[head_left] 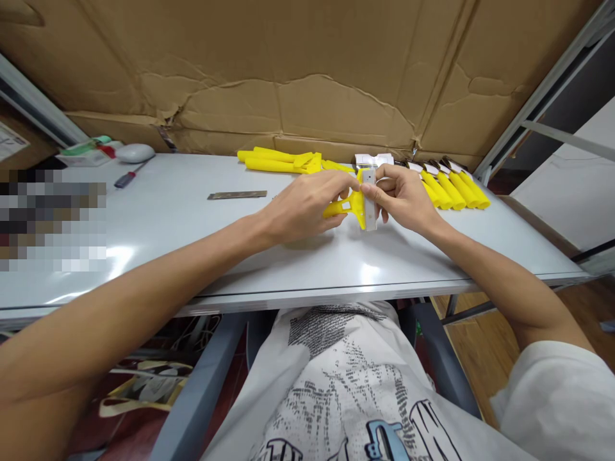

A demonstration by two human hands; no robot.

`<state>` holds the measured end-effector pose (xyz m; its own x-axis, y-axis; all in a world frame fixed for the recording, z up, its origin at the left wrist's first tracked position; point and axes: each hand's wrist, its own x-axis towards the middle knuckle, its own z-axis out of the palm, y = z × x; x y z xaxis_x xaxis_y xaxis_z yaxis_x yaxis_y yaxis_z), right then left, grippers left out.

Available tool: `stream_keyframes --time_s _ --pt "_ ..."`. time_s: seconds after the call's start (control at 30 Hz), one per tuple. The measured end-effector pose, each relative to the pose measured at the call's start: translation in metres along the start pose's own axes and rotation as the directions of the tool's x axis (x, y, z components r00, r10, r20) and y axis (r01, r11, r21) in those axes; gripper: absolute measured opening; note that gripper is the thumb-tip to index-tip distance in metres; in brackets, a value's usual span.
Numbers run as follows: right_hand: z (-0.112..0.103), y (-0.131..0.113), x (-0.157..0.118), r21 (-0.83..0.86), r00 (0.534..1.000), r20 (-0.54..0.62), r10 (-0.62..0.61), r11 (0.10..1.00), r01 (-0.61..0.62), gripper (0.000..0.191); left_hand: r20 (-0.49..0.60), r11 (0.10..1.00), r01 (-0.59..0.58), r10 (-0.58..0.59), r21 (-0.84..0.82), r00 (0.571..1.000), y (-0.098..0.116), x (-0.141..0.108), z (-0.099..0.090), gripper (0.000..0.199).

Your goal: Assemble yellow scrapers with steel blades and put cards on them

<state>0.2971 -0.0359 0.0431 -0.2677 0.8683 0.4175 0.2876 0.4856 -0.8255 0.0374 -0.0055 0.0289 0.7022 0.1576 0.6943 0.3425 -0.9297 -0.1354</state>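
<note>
My left hand (300, 205) is closed around the handle of a yellow plastic scraper (356, 205), held just above the table. Across the scraper's head lies a flat, pale metal blade (369, 216) with small holes. My right hand (406, 198) pinches this blade from the right, thumb on its near face; the other fingers are partly hidden behind it. Behind both hands lie more yellow scraper handles (271, 163). To the right, several yellow scrapers with blades (449, 192) rest side by side.
The white table (168, 256) backs onto a cardboard sheet (336, 70). A thin metal strip (237, 194) lies left of my hands. Farther left are a screwdriver (125, 180), a grey rounded object (135, 153) and a small box (91, 155). A metal frame post (533, 109) stands right.
</note>
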Motion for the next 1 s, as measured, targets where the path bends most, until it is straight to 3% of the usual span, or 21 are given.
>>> stream_keyframes --time_s 0.17,0.27,0.43,0.63,0.8,1.0 --pt "-0.001 -0.001 0.001 0.044 0.998 0.021 0.067 0.997 -0.068 0.071 0.005 1.0 -0.02 0.02 0.021 1.0 0.003 0.001 0.0 0.025" --pt "-0.001 -0.003 0.0 0.025 0.999 -0.015 0.049 0.999 -0.048 0.072 0.02 0.996 -0.052 0.051 0.065 0.998 0.006 0.0 0.0 0.02" --pt "-0.001 -0.006 0.0 0.005 0.999 0.019 0.035 0.999 -0.035 0.072 0.063 0.989 -0.068 0.06 0.134 0.996 0.008 0.0 0.0 0.037" --pt "-0.002 -0.005 0.001 -0.01 0.999 0.024 0.034 0.999 -0.034 0.073 0.061 0.971 -0.126 0.116 0.204 0.991 0.005 0.0 -0.001 0.03" --pt "-0.001 -0.004 0.0 -0.019 1.0 0.018 0.004 1.0 -0.003 0.073 0.068 0.958 -0.184 0.173 0.222 0.983 0.004 0.0 0.001 0.039" --pt "-0.003 -0.001 0.004 -0.041 0.999 0.038 0.033 0.999 -0.032 0.078 0.17 0.984 -0.107 0.083 0.14 0.982 -0.006 0.001 -0.003 0.044"
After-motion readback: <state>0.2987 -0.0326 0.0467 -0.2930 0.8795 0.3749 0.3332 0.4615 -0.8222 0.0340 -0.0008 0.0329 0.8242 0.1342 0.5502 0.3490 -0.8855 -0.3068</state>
